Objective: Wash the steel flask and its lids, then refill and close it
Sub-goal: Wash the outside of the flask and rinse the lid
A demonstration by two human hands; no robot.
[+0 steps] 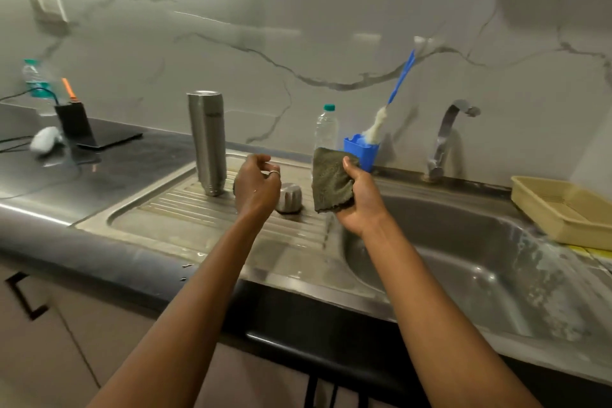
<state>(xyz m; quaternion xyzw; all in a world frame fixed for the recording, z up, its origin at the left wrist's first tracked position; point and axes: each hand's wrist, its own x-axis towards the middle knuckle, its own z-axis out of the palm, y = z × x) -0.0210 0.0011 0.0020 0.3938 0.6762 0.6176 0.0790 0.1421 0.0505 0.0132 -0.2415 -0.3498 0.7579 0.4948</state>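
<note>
The steel flask point(207, 142) stands on the ribbed drainboard point(198, 219), its narrow end down. To its right a steel lid point(291, 196) sits on the same board. My left hand point(256, 189) hovers between flask and lid with loosely curled fingers and nothing visibly in it. A small dark object peeks out at that hand's left edge; I cannot tell what it is. My right hand point(361, 202) grips a dark green scrub cloth point(331, 180), held upright above the board's right edge, beside the sink basin point(463, 258).
A tap point(443, 139) rises behind the basin. A blue holder point(362, 151) with a blue-handled brush point(400, 76) and a clear plastic bottle point(326, 127) stand at the back. A beige tray point(563, 212) lies at the right. Devices and cables occupy the left counter.
</note>
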